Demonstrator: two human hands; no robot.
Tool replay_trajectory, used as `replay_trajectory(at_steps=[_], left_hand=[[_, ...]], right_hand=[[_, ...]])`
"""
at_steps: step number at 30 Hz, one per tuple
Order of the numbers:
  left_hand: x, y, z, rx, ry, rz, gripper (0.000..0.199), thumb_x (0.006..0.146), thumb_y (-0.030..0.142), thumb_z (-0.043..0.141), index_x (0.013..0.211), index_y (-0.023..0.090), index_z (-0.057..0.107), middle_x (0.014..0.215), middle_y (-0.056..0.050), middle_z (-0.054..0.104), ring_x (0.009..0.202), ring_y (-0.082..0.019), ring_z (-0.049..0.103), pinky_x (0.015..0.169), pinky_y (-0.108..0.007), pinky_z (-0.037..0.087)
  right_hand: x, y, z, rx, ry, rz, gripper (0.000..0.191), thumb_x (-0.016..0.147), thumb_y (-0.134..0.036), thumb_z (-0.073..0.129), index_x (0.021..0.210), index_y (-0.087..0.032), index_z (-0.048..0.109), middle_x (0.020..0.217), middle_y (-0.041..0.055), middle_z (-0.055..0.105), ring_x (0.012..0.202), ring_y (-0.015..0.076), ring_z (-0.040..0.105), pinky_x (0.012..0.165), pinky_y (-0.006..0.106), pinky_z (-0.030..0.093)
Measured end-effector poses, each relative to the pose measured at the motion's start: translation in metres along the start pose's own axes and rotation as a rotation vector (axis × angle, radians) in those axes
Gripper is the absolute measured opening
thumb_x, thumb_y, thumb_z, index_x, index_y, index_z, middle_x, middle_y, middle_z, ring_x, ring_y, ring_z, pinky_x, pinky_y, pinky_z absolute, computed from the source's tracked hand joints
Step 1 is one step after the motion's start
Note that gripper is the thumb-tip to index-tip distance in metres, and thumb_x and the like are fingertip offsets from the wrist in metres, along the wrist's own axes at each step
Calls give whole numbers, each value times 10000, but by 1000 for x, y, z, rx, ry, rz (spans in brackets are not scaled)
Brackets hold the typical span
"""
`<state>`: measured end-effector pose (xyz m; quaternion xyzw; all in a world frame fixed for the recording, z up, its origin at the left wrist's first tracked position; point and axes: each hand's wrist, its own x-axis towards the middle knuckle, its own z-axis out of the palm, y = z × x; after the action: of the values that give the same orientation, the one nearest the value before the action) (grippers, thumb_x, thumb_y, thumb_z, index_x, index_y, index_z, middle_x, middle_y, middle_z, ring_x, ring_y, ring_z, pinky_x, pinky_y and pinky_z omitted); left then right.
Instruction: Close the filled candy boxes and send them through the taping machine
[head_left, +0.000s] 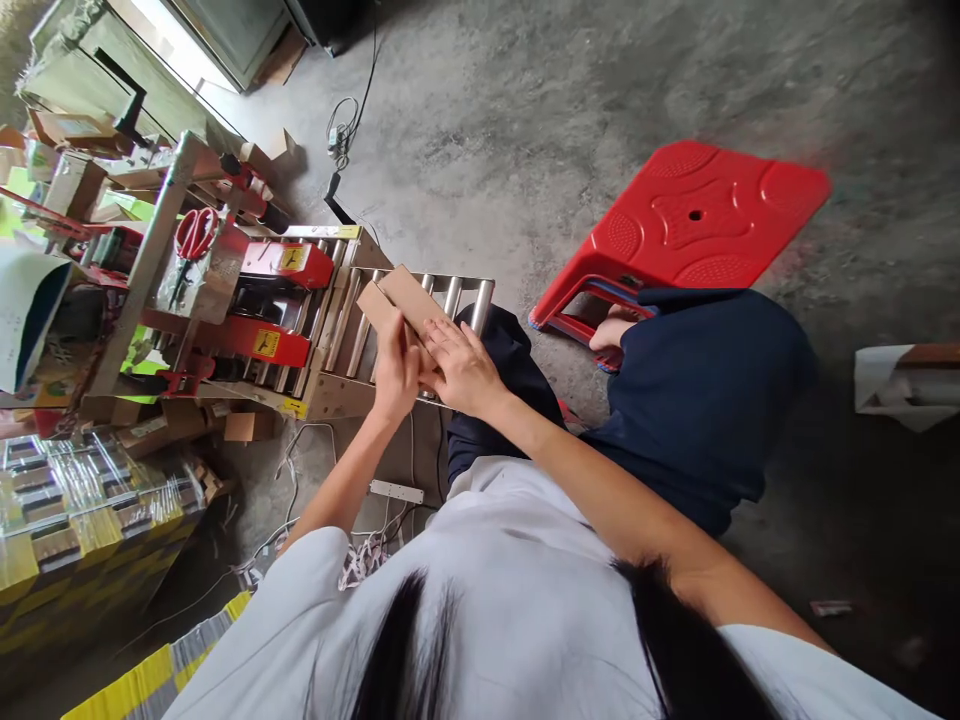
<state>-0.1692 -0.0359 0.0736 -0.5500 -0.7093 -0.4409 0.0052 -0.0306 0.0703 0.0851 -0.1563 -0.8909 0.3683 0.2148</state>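
Observation:
A small brown cardboard box (414, 298) lies at a slant over the end of a roller conveyor (452, 297), in front of my lap. A narrow flap or side panel (374, 304) shows along its left side. My left hand (397, 372) grips the near left part of the box, thumb pointing up along it. Across the right part rests my right hand (463, 366), its fingers stretched flat on the cardboard. Both hands almost meet at the near end, and they hide that end of the box.
Left of the rollers stands a carton-sealing machine with red guides (281, 347) and red-handled scissors (196, 234) on it. A red plastic stool (694, 215) is on the concrete floor to the right. Taped stacks (97, 500), cables and a power strip (397, 491) lie nearer left.

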Motion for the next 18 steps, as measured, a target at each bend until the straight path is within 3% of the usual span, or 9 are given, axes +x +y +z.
replay_trajectory(at_steps=[3, 5, 10, 12, 15, 18], left_hand=[[1, 11, 1, 237, -305, 68, 780, 952, 653, 355, 1576, 205, 219, 1626, -159, 264, 1536, -360, 121, 1235, -575, 147], [5, 18, 5, 384, -365, 77, 904, 884, 694, 473, 1570, 149, 251, 1633, -174, 236, 1534, -391, 81, 1233, -587, 125], [8, 29, 15, 578, -338, -64, 852, 882, 585, 557, 1522, 60, 354, 1595, -206, 311, 1510, -378, 218, 1241, -517, 194], [9, 27, 13, 617, -330, -124, 826, 882, 535, 580, 1501, 26, 381, 1584, -220, 326, 1499, -379, 250, 1239, -493, 219], [17, 9, 2, 689, -287, -273, 804, 878, 440, 602, 1490, -30, 374, 1568, -258, 332, 1489, -389, 269, 1232, -478, 244], [37, -28, -27, 797, -184, -464, 816, 881, 383, 595, 1480, -103, 328, 1559, -325, 288, 1484, -420, 254, 1223, -506, 237]], right_hand=[[3, 19, -15, 374, -104, -39, 580, 817, -307, 716, 1371, -185, 594, 1506, 111, 480, 1451, 298, 381, 1233, 516, 261], [4, 26, -18, 570, -84, -27, 555, 814, -319, 690, 1352, -208, 608, 1484, 91, 513, 1443, 275, 398, 1234, 485, 274], [-2, 27, -16, 721, 339, 178, 637, 793, -325, 669, 1403, -231, 513, 1479, 107, 513, 1368, 256, 495, 1156, 468, 413], [-12, 33, -28, 677, 398, 242, 612, 794, -326, 676, 1378, -240, 517, 1397, 115, 580, 1255, 253, 591, 1083, 477, 486], [-32, 53, -57, 594, 472, 302, 534, 790, -326, 692, 1300, -240, 559, 1197, 100, 685, 1054, 230, 683, 1002, 481, 543], [-49, 71, -79, 592, 605, 360, 469, 799, -329, 683, 1246, -233, 575, 1089, 84, 712, 987, 214, 698, 948, 459, 571]])
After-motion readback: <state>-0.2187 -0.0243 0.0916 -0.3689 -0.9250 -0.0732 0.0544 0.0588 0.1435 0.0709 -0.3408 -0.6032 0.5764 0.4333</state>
